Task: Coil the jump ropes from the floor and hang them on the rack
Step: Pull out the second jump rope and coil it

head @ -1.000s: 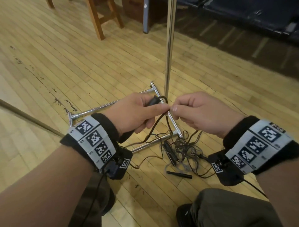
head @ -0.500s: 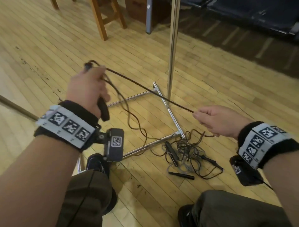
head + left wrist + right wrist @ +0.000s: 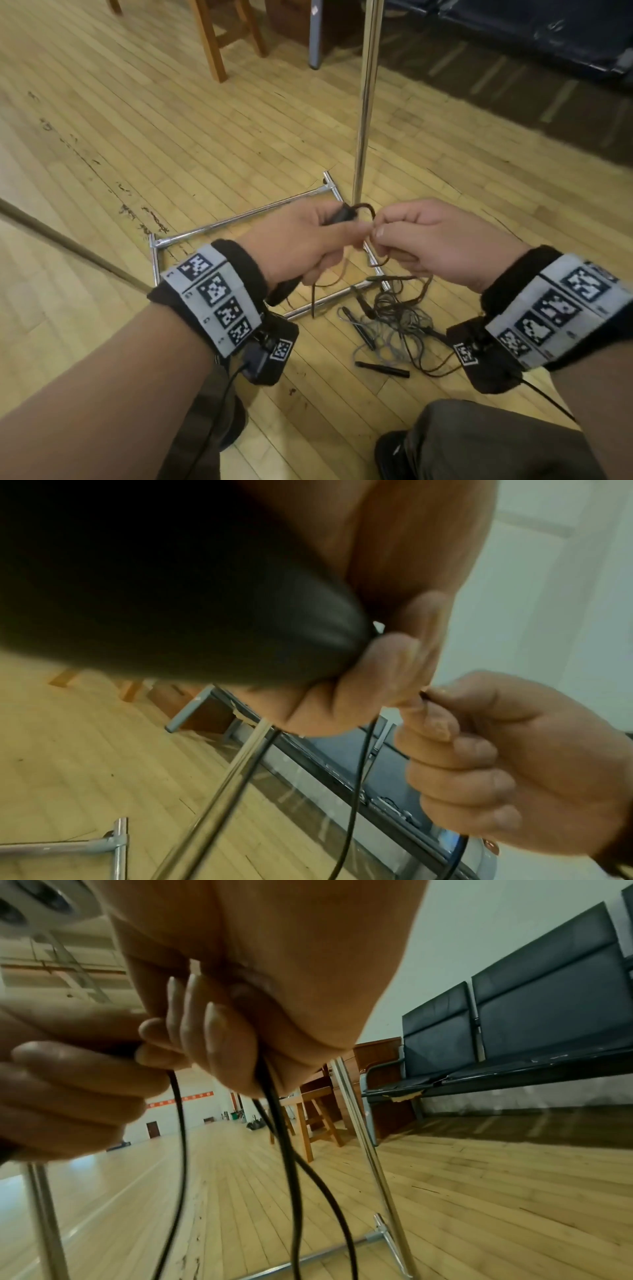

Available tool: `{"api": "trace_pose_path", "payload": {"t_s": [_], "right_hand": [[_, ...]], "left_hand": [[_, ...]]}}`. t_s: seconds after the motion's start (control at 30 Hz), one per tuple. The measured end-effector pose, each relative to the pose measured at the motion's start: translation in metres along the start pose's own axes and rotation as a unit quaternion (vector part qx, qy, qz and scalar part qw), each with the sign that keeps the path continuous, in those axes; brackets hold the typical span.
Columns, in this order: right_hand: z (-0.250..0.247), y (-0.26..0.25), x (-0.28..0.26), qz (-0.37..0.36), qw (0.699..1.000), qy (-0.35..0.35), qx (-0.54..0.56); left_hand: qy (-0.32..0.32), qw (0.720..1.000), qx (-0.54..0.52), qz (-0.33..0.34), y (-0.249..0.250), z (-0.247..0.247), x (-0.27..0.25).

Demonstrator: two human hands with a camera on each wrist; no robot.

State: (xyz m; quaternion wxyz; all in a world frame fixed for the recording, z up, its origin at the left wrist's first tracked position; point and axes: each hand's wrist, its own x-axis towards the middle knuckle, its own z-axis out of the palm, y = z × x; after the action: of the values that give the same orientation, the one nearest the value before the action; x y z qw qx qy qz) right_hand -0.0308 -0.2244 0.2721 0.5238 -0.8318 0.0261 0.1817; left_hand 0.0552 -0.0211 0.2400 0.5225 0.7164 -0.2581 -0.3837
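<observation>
Both hands (image 3: 301, 240) (image 3: 442, 243) pinching rope (image 3: 363, 209), handle (image 3: 337, 217) angled upward-right

Hands (image 3: 370, 240) together above rack base (image 3: 239, 222); rope tangle (image 3: 394, 318) on floor (image 3: 137, 137) right of base.

This place is a sports hall or gymnasium. The wooden strip floor (image 3: 171, 137) is wide and light, with scuff marks, and in the right wrist view it runs far back to a pale wall with a red band (image 3: 192, 1097). A row of black padded seats (image 3: 534, 1020) stands at the side wall. Thin jump ropes (image 3: 390, 318) lie tangled on the floor beside a chrome rack (image 3: 364, 102).
</observation>
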Motion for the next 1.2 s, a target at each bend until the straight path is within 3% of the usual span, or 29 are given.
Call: {"api": "trace_pose_path", "payload": {"t_s": [0.2, 0.3, 0.37, 0.43, 0.53, 0.6, 0.67, 0.73, 0.83, 0.97, 1.1, 1.2], "right_hand": [[-0.018, 0.035, 0.000, 0.061, 0.996, 0.053, -0.030], [-0.034, 0.065, -0.006, 0.158, 0.966, 0.053, -0.200], [-0.042, 0.084, -0.014, 0.229, 0.928, 0.027, -0.292], [-0.046, 0.096, -0.019, 0.258, 0.925, 0.009, -0.278], [-0.045, 0.083, -0.015, 0.222, 0.938, 0.030, -0.263], [-0.039, 0.060, -0.008, 0.166, 0.963, 0.032, -0.210], [-0.028, 0.036, -0.004, 0.112, 0.988, -0.004, -0.107], [-0.017, 0.018, -0.001, 0.076, 0.995, -0.043, -0.043], [-0.008, 0.007, 0.004, 0.052, 0.997, -0.056, 0.014], [-0.011, 0.018, 0.004, 0.038, 0.996, -0.074, 0.030], [-0.021, 0.043, 0.004, 0.073, 0.997, -0.032, -0.003], [-0.036, 0.071, -0.002, 0.153, 0.983, 0.012, -0.099]], "left_hand": [[0.206, 0.974, -0.097, 0.017, -0.005, -0.033, -0.008], [0.386, 0.909, -0.159, -0.020, -0.009, -0.063, -0.010], [0.456, 0.860, -0.230, -0.016, -0.008, -0.085, -0.017], [0.459, 0.861, -0.217, -0.040, -0.012, -0.093, -0.021], [0.405, 0.909, -0.023, -0.099, -0.017, -0.073, -0.017], [0.308, 0.948, 0.022, -0.080, -0.013, -0.046, -0.011], [0.168, 0.984, 0.025, -0.052, -0.003, -0.020, -0.008], [0.053, 0.998, 0.029, -0.028, 0.004, 0.000, -0.005], [-0.016, 1.000, 0.013, -0.002, 0.008, 0.014, -0.004], [0.008, 0.997, 0.078, 0.004, 0.008, 0.007, -0.006], [0.144, 0.989, 0.023, -0.011, 0.002, -0.019, -0.010], [0.267, 0.960, -0.084, -0.022, -0.003, -0.055, -0.017]]}}
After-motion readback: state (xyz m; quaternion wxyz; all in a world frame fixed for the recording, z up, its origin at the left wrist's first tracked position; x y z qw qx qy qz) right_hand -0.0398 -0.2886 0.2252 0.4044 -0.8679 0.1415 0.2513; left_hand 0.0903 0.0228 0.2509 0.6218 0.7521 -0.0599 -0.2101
